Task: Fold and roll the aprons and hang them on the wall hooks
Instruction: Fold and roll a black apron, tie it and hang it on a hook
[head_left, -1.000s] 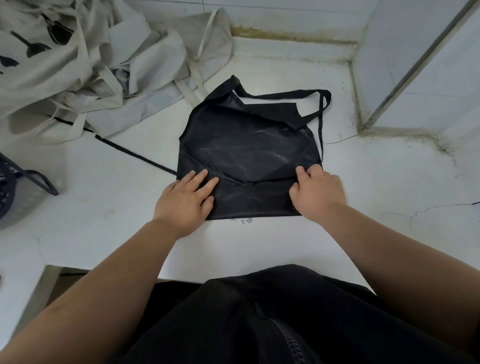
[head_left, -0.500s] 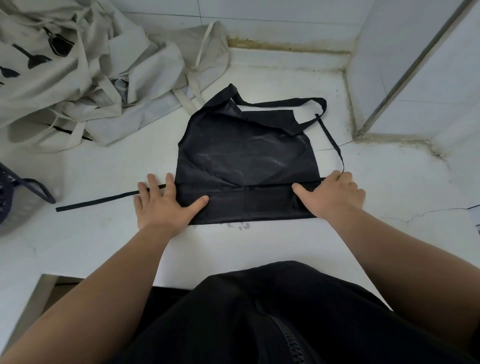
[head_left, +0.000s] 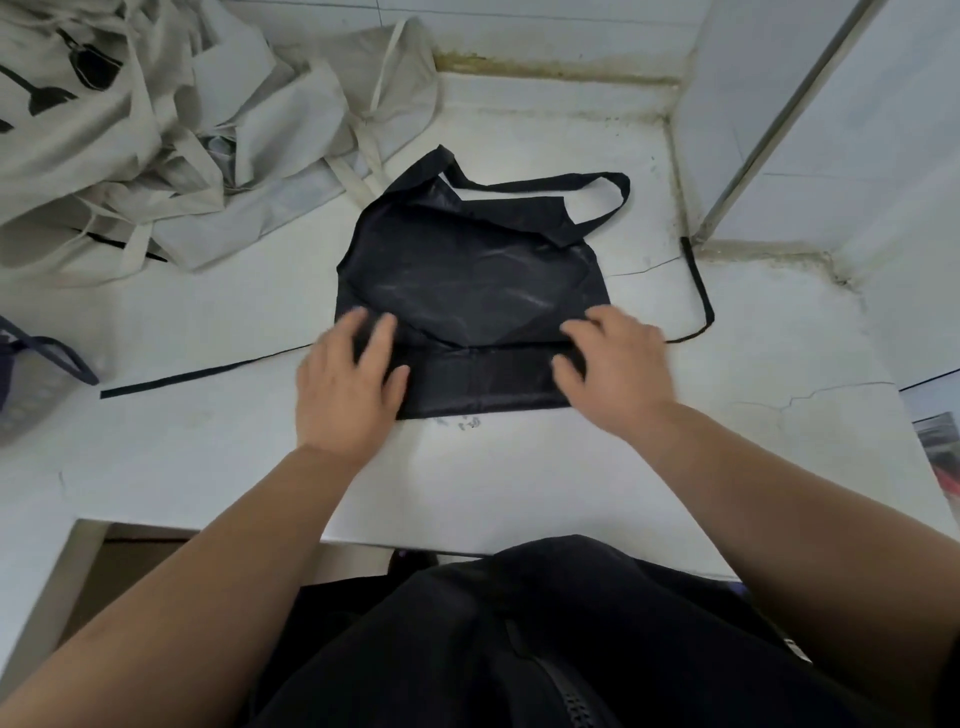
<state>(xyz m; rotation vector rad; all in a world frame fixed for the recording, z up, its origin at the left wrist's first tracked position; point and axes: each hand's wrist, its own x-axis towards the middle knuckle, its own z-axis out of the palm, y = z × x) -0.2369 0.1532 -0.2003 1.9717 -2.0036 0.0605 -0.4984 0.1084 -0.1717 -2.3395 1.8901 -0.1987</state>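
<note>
A black apron (head_left: 478, 280) lies flat on the white counter (head_left: 519, 467), its near edge turned over into a narrow folded band (head_left: 478, 382). The neck loop (head_left: 571, 182) points away from me. One tie (head_left: 208, 371) trails left and the other (head_left: 698, 291) curves off to the right. My left hand (head_left: 348, 379) rests on the band's left end with its fingers spread and fairly straight. My right hand (head_left: 613, 364) sits on the right end, fingers bent over the fold and thumb on the band. Both hands are blurred.
A heap of beige aprons (head_left: 156, 130) fills the far left of the counter. A dark mesh basket (head_left: 31, 379) stands at the left edge. Tiled walls and a white panel (head_left: 831, 130) close off the back and right. The counter's front edge runs just before my body.
Both hands slid outward along the band, pulling the ties out sideways, then came back in onto the band's two ends. The right fingers have curled over the fold.
</note>
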